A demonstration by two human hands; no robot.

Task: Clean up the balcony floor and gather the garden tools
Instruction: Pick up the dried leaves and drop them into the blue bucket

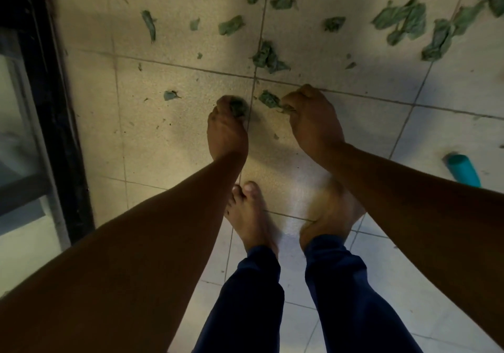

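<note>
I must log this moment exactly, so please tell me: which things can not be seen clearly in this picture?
- Head view, left hand: how much leaf debris it holds; the curled fingers hide it.
- Right hand: its fingertips pinching the leaf are hidden behind the knuckles.
- Teal object: the forearm covers its lower end, so what it is stays unclear.
- Leaves far right: blurred, cut off by the edge.

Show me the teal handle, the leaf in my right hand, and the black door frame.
teal handle [462, 173], head view, middle of it
leaf [268, 99], head view, free end
black door frame [58, 123], head view, upright bar
</note>
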